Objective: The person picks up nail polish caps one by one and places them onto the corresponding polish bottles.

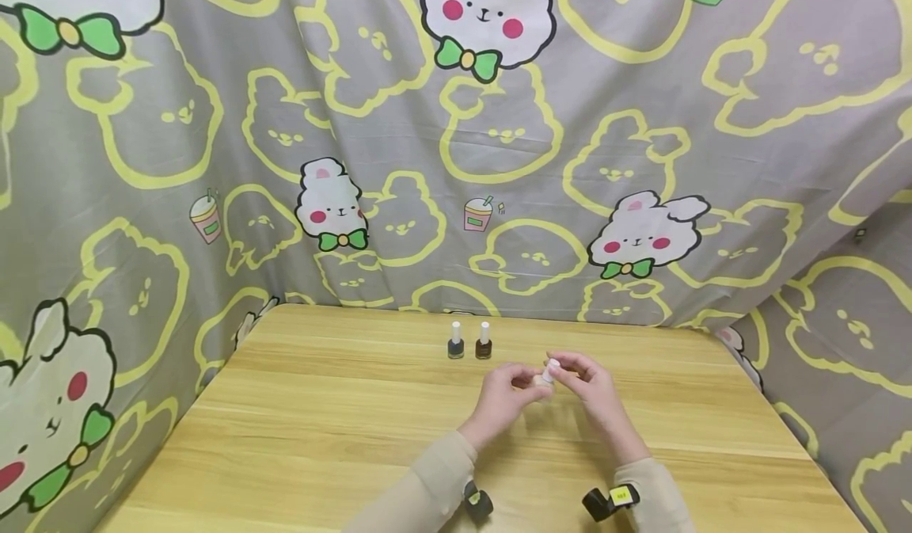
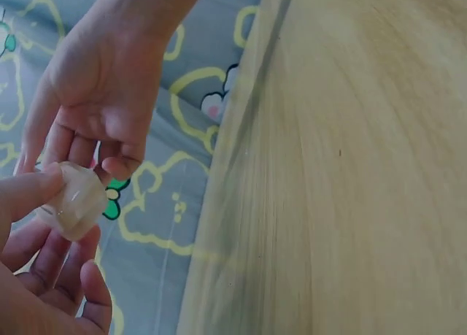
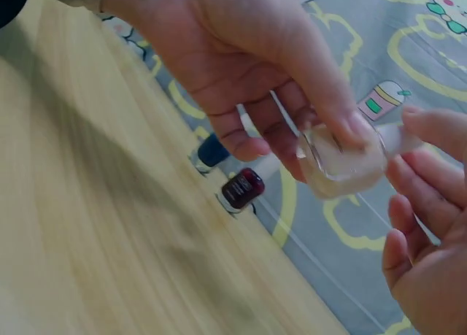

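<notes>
Both hands meet over a nail polish bottle (image 3: 343,163) of pale, cream colour with a white cap (image 1: 552,369). My left hand (image 1: 504,398) grips the glass body between thumb and fingers. From the other side, my right hand (image 1: 597,394) pinches the white cap with thumb and fingertips. The bottle is held tilted above the table, its cap toward the right hand. In the left wrist view, the pale body (image 2: 76,200) shows under the left thumb, while the cap is hidden.
Behind the hands, a dark blue nail polish bottle (image 1: 456,345) and a dark red one (image 1: 484,345) stand side by side, both white-capped. The wooden table (image 1: 321,406) meets a patterned grey curtain (image 1: 399,224) at its back edge. Black wrist cameras sit on both sleeves.
</notes>
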A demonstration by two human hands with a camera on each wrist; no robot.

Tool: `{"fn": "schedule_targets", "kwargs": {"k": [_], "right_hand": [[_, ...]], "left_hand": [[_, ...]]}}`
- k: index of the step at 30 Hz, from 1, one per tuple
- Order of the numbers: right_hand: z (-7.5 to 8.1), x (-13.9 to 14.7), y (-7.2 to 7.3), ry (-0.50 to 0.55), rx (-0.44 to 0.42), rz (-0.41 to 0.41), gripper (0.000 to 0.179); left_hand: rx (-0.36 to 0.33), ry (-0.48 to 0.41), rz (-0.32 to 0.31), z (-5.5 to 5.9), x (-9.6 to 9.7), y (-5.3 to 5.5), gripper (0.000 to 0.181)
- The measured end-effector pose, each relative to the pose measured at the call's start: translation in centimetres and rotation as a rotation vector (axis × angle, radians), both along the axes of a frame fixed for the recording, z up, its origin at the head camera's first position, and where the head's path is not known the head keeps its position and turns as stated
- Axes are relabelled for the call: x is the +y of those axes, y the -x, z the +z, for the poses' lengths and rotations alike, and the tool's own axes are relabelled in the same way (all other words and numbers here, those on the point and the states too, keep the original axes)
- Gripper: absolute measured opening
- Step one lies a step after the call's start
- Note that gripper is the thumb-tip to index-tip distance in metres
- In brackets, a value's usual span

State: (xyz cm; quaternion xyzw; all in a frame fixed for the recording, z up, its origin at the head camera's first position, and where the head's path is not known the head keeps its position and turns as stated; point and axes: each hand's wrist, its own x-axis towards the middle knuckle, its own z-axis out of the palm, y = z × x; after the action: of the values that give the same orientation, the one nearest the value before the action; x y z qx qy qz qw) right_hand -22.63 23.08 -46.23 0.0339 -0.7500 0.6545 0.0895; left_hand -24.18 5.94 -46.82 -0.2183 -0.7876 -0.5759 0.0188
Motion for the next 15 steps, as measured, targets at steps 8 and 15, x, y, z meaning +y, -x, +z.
{"fn": "schedule_targets", "kwargs": {"k": [8,15], "right_hand": [[0.2,0.81,-0.03,-0.036,-0.036,0.078,0.039],[0.4,0.6,-0.21,-0.01,-0.022,0.06,0.037]], "left_hand": [[-0.042,-0.031,-0.05,-0.03,0.01,0.21,0.03],[-0.068,-0.034,-0.042,-0.02,0.14,0.18,0.03]]}}
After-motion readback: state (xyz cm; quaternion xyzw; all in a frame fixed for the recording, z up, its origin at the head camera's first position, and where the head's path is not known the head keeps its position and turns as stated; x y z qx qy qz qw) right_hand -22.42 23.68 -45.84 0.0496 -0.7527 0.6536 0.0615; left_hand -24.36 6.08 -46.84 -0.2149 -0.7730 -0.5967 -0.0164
